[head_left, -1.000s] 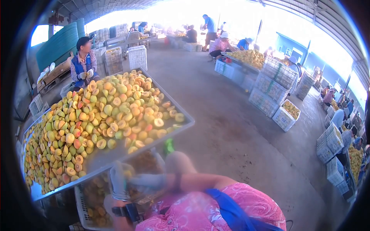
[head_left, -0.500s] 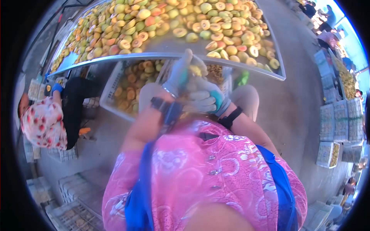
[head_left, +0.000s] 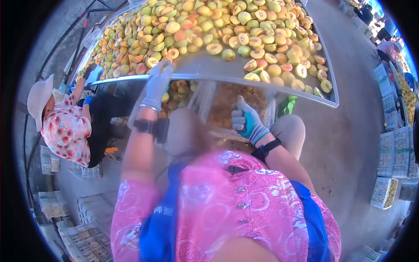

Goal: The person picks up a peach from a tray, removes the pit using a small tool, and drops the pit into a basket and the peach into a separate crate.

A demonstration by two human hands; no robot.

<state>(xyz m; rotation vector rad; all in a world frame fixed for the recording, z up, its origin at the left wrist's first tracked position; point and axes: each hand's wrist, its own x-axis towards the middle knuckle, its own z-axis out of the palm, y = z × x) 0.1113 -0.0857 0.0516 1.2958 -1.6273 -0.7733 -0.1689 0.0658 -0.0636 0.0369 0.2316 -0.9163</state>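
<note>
From the view's centre, halved yellow-green fruit (head_left: 243,39) lies heaped at 12 o'clock on the grey metal-rimmed desk (head_left: 209,65). Towards 10 o'clock, the grey-gloved left hand (head_left: 158,86) meets its rim, fingertips blurred, grip impossible to tell. Near 2 o'clock, the teal-and-grey-gloved right hand's (head_left: 247,121) grip is curled closed, any contents hidden

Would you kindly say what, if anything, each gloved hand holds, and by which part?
I cannot tell: no held thing shows clearly at the left hand, over the tray rim, or in the curled right hand.
</note>
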